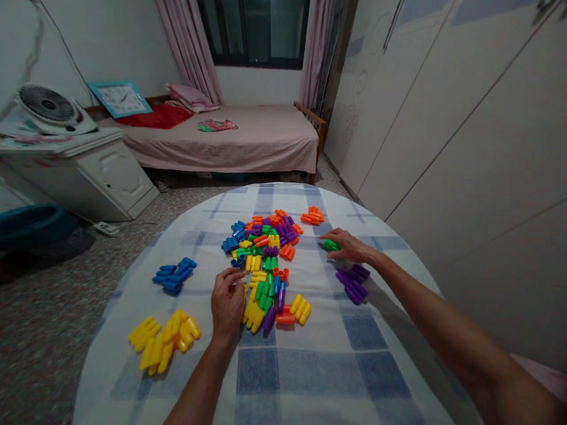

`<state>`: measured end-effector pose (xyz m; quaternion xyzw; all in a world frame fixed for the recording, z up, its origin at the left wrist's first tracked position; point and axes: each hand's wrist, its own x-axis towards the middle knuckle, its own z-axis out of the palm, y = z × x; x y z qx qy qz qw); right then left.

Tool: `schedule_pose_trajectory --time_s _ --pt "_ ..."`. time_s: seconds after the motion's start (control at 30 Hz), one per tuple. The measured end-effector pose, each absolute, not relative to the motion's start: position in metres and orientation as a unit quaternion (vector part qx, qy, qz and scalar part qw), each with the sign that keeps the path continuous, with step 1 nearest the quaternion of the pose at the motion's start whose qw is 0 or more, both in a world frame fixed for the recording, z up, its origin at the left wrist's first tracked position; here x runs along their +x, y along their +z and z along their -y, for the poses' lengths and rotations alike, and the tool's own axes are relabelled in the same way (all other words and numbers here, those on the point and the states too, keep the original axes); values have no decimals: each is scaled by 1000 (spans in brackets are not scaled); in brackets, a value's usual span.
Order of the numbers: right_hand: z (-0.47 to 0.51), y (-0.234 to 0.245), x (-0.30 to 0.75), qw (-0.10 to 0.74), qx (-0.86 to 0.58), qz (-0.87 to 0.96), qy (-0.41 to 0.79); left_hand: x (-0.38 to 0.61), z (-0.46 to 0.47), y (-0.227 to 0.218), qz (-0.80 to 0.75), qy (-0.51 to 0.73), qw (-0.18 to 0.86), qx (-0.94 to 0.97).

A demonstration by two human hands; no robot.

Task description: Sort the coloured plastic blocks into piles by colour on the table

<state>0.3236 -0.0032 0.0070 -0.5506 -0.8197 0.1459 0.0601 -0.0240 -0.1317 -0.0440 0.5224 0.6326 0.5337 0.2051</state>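
Observation:
A heap of plastic building blocks [270, 265], shaped like joined tubes, covers the middle of the table in yellow, green, blue, purple and orange. At its left edge, beside the yellow blocks [253, 316], rests my left hand [228, 301], its fingers loosely bent and nothing visible in them. To the right of the heap, my right hand [348, 245] has its thumb and fingers around a green block [331, 244], low over the cloth. Purple blocks [353, 283] lie just below that hand. Orange blocks [312, 215] form a small group farther back.
Separate groups of blue blocks [174, 275] and yellow blocks [166, 339] lie on the left of the checked tablecloth [310, 378]. Beyond the rounded table edge stand a bed [248, 141], a white cabinet [110, 174] with a fan [48, 106], and a tall wardrobe [452, 130].

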Motion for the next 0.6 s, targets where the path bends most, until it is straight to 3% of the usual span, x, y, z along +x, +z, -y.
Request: schedule_pose_trajectory --time_s 0.43,0.6 --pt "5 -7 359 165 -585 788 96 -24 131 -42 -628 536 198 528" --pt "52 10 307 319 -575 751 57 -22 131 -40 -617 568 191 510"
